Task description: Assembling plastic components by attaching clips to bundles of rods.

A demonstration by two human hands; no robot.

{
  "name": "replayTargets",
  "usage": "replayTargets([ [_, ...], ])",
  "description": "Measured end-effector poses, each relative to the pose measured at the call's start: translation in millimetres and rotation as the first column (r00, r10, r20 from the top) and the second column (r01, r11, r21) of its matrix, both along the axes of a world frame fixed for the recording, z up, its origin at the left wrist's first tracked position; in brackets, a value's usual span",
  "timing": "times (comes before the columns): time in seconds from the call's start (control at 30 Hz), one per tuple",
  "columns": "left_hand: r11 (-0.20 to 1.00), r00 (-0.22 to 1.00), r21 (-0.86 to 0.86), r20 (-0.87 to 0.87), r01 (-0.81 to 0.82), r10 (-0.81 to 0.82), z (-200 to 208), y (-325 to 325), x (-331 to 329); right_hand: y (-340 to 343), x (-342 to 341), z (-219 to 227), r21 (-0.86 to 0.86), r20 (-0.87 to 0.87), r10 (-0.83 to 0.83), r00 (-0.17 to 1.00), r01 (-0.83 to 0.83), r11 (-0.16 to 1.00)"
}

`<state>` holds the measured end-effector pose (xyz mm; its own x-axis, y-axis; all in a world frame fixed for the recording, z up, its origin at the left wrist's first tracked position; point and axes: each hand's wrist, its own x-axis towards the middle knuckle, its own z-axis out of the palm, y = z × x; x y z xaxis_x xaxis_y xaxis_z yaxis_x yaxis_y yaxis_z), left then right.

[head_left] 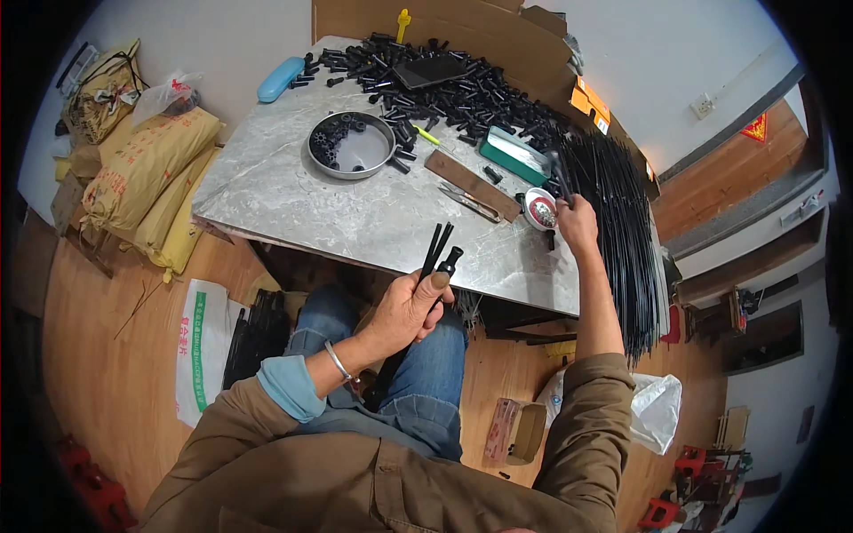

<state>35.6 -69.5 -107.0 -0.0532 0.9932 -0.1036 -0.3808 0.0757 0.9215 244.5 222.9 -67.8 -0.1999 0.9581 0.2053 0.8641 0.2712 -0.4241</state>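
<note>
My left hand point(410, 311) is closed above my lap, just off the table's front edge. Thin black rods point(434, 247) and a black flanged tube-like piece point(451, 261) stick up out of its grip. Over at the table's right side, my right hand point(577, 226) is closed round a dark, slender thing point(562, 173), blurred, whose kind I cannot make out. Right beside that hand is a small white bowl point(535, 202) with tiny shiny bits in it. A long bundle of thin black rods point(622, 231) lies to the right of the hand.
Loose black tube-like pieces point(484, 93) heap along the back of the marbled table point(267, 178). On it are a round metal pan point(388, 142), a green box point(515, 158), a brown bar point(466, 182), scissors point(471, 202) and a blue case point(280, 80). Yellow sacks point(151, 178) stack at left.
</note>
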Motion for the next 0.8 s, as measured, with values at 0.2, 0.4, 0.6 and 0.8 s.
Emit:
replayTargets([
  [0.2, 0.98, 0.982, 0.073, -0.035, -0.183, 0.186, 19, -25, -7, -128, -28, 12, -0.451, -0.892, -0.33, 0.307, -0.611, 0.65],
  [0.4, 0.966, 0.971, 0.139, -0.062, -0.22, 0.23, 28, -44, -2, -257, -71, -9, -0.245, -0.942, -0.333, 0.038, -0.756, 0.607],
  [0.6, 0.937, 0.959, 0.215, -0.008, -0.276, 0.285, 27, -48, 5, -289, -95, 3, -0.271, -0.958, -0.265, 0.11, -0.655, 0.705],
  [0.8, 0.929, 0.945, 0.186, 0.002, -0.321, 0.326, 27, -49, 8, -297, -96, -11, -0.231, -0.973, -0.169, 0.158, -0.621, 0.749],
])
